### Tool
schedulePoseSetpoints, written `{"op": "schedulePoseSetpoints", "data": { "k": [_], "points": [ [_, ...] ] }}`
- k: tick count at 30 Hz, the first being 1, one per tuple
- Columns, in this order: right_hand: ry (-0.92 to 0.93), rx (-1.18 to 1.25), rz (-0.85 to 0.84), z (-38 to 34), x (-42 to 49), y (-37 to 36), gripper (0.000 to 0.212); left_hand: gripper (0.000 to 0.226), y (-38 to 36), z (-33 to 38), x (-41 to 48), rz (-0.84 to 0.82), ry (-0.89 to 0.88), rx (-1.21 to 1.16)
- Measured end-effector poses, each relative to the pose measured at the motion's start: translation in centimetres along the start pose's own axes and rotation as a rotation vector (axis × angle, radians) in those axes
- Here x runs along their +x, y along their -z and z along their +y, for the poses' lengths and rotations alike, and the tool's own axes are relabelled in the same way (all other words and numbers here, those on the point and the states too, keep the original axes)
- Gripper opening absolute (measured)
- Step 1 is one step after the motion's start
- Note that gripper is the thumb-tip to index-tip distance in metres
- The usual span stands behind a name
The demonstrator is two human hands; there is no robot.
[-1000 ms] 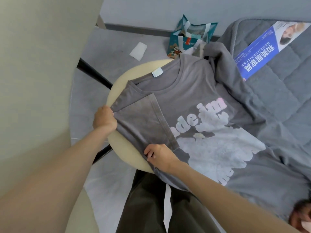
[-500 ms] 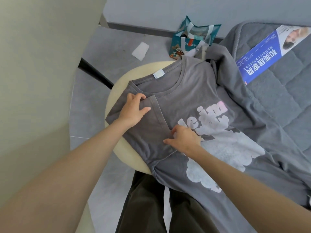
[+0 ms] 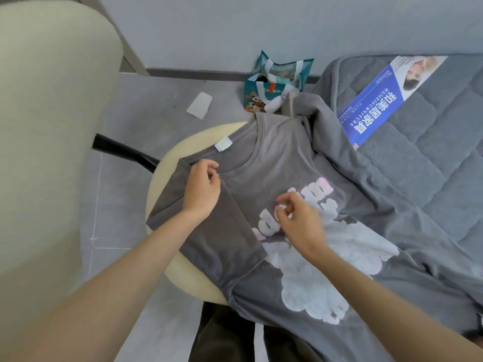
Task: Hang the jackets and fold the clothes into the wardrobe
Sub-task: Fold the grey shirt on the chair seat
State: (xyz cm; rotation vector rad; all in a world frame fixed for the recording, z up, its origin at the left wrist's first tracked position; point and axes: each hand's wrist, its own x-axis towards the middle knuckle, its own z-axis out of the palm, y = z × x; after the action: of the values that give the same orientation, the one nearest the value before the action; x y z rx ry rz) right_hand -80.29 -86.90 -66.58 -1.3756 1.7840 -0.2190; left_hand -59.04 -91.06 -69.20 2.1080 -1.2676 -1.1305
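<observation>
At frame left, a cream chair back (image 3: 52, 126) borders a strip of bare grey floor (image 3: 122, 205). In the centre, the grey T-shirt (image 3: 282, 163) lies print-up on a round cream stool (image 3: 167, 163), with its folded sleeve reaching the seat's left rim. The left hand (image 3: 201, 186) curls loosely over that fold and the blurred right hand (image 3: 300, 220) curls over the print; I cannot tell if either grips. At right, the shirt spreads onto the grey bed (image 3: 431, 158).

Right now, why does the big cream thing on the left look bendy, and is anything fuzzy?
Head view: the wide lens likely bows the cream panel at the left edge; the right grip is smeared at its fingertips; the T-shirt and blue leaflet look sharp; light is soft, no glare.
</observation>
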Motion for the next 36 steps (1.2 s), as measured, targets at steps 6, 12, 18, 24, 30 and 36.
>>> {"op": "schedulePoseSetpoints", "data": {
  "k": [6, 12, 18, 24, 30, 36],
  "points": [
    [0.011, -0.158, 0.510, 3.8, 4.5, 8.0, 0.027, 0.024, -3.8, 6.6, 2.6, -0.121, -0.114, 0.022],
    [-0.318, -0.107, 0.179, 7.2, 8.1, 12.5, 0.047, 0.033, -8.4, 12.2, 4.7, -0.272, -0.100, -0.034],
    [-0.024, 0.129, 0.059, 6.5, 7.6, 13.5, 0.033, 0.054, -12.0, 16.7, 7.6, -0.330, 0.292, -0.354],
    [0.104, 0.006, -0.322, 8.0, 5.5, 13.6, 0.032, 0.069, -13.9, 18.3, 9.5, -0.377, 0.354, -0.189],
    [-0.301, 0.438, -0.030, 7.4, 7.9, 12.0, 0.012, 0.022, -15.9, 17.9, 9.7, -0.417, 0.157, 0.059],
    [-0.341, 0.523, -0.047, 6.1, 10.4, 10.7, 0.034, 0.007, -13.0, 17.9, 9.1, -0.408, 0.472, -0.474]
  ]
}}
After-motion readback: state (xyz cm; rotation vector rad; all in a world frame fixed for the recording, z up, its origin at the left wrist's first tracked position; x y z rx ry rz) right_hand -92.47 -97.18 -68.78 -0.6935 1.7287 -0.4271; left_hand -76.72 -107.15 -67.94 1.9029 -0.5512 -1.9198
